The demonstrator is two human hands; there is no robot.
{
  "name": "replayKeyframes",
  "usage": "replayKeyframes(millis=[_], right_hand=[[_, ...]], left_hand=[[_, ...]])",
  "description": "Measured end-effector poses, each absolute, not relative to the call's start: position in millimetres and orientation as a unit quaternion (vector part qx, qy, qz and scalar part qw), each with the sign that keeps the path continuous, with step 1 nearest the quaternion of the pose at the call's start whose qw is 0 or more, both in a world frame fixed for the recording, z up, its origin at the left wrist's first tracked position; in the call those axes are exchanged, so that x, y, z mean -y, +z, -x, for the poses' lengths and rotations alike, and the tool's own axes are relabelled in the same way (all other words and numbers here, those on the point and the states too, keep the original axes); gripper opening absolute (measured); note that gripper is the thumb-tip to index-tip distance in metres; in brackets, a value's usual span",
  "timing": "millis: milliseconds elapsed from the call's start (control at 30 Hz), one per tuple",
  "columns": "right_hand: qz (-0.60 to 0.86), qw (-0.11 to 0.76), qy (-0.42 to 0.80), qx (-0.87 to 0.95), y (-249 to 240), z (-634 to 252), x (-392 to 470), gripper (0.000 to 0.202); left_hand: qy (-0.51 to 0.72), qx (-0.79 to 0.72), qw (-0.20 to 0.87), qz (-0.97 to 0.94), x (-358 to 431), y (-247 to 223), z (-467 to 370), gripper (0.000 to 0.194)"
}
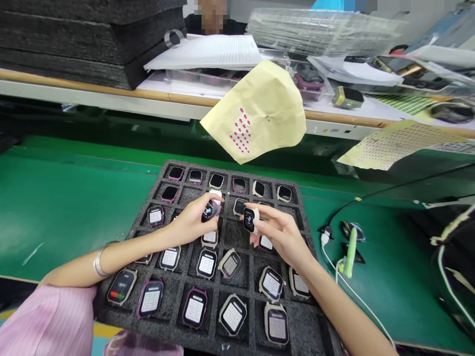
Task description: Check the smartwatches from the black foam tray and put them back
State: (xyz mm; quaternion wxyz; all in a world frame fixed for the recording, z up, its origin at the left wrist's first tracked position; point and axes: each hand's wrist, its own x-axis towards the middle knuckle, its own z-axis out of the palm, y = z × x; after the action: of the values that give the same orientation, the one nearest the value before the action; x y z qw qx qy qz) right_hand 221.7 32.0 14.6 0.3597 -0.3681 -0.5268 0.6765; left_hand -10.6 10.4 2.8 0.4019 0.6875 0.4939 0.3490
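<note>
A black foam tray (237,341) with square pockets lies in front of me, holding several smartwatch bodies without straps. My left hand (198,217) is closed on a purple smartwatch (210,210) with a lit dial, above the tray's middle. To its right, my right hand (276,227) pinches a light-coloured smartwatch (250,220) with a lit dial, tilted on edge between thumb and fingers. Many watches in the near rows show white list-like screens, such as the purple-framed watch (195,307). In the far row the screens are dark, as on the beige watch (284,193).
Stacked black foam blocks (67,44) stand on the shelf at the back left. A yellow sheet with red arrow stickers (274,104) hangs from the shelf edge. On the green table (55,207), a white cable (356,291) and a light green tool (351,252) lie at the right.
</note>
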Motion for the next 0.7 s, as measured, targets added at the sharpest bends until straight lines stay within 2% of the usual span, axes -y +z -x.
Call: replayKeyframes(millis=[333, 533, 600, 700], right_hand=[[0.360, 0.358, 0.683, 0.525, 15, -224, -31, 0.041], [0.344, 0.355, 0.697, 0.520, 15, -223, -30, 0.038], [0.336, 0.354, 0.711, 0.506, 16, -222, -31, 0.041], [0.330, 0.340, 0.739, 0.479, 16, -221, -33, 0.042]], left_hand=[[0.387, -0.486, 0.395, -0.677, -4, 11, 11, 0.036], [0.381, -0.482, 0.437, -0.657, -5, 6, 9, 0.033], [0.395, -0.478, 0.471, -0.628, -8, 1, 8, 0.037], [0.392, -0.465, 0.583, -0.538, -11, -1, 4, 0.046]])
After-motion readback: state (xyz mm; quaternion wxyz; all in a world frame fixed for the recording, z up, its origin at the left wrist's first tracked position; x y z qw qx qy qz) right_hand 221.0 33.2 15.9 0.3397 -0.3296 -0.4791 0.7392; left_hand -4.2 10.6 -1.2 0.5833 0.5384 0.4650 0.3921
